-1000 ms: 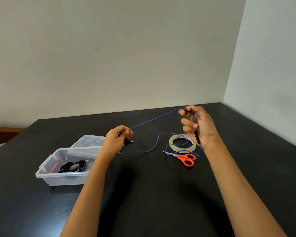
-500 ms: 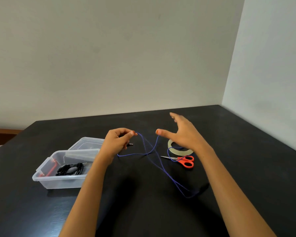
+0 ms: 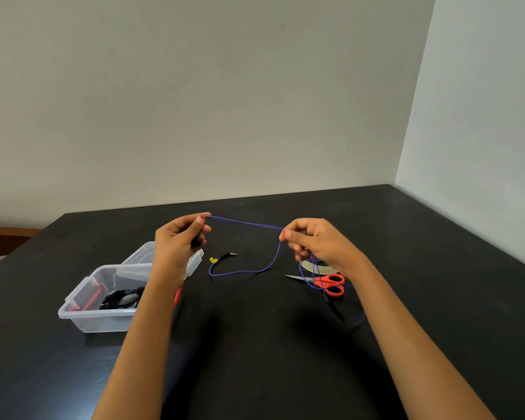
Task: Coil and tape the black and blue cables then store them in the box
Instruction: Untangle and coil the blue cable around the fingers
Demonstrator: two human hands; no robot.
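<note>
Head view. The person's 2 hands are holding a blue cable above a black table. The left hand is pinching the cable between thumb and forefinger, with the other fingers curled in toward the palm. The right hand is likewise pinching the cable at thumb and forefinger, its remaining fingers curled around several hanging loops of the same cable. Between the 2 pinch points 1 stretch of cable is running nearly straight and clear of the table.

From the right-hand pinch the cable is dropping to the tabletop, curving toward the left and ending in a black plug beside a small yellow piece, both lying between the hands. The loops under the right hand are hanging down in front of a pair of red-handled scissors and a roll of tape, which is lying partly hidden behind that hand.

A clear plastic box is standing open on the table to the left of the left forearm, with its lid lying just behind it. A coiled black cable is lying inside the box.
</note>
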